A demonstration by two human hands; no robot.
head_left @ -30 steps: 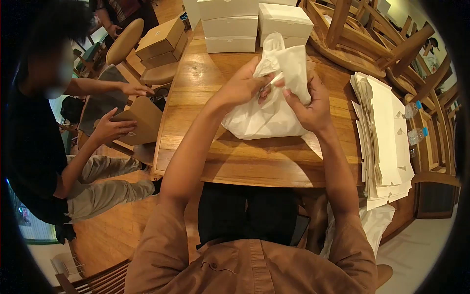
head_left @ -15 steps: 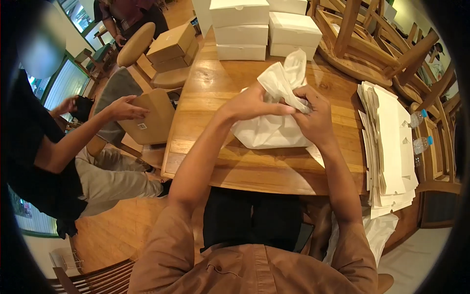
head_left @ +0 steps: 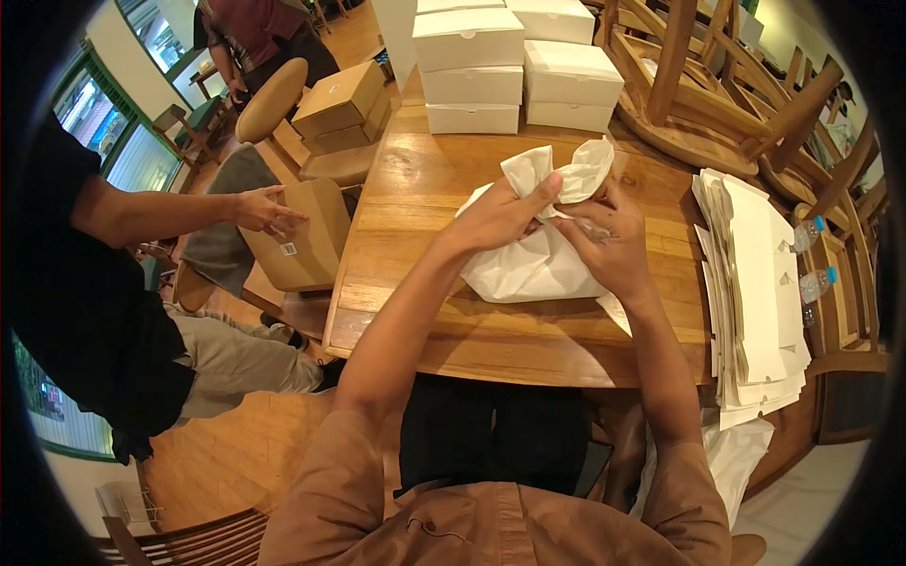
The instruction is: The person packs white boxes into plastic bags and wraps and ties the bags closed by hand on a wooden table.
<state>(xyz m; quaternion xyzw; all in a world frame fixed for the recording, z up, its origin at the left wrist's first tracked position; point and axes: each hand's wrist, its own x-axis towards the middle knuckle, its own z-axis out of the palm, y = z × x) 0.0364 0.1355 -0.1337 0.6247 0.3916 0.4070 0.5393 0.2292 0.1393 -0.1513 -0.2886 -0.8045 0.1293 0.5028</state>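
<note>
A white plastic bag [head_left: 533,269] rests on the wooden table [head_left: 444,344] in front of me, its top gathered and twisted upward. My left hand [head_left: 510,209] grips the neck of the bag from the left, thumb laid along it. From the right, my right hand [head_left: 609,236] pinches the same gathered neck, fingers curled round the plastic. Two loose ends of the bag stick up above my hands. What lies inside the bag is hidden. A flat white corner shows on the table just under the bag's right side.
White boxes [head_left: 472,42] are stacked at the table's far edge. Flat white cardboard sheets [head_left: 746,283] pile along the right edge, beside plastic bottles [head_left: 816,283]. Upturned wooden chairs [head_left: 698,113] stand behind. At left, a person's hand [head_left: 269,212] is by a brown cardboard box [head_left: 307,241].
My left thumb has moved up onto the bag's neck, and the gathered top now splits into two upright ends. The person at left has shifted, and the view has tilted slightly.
</note>
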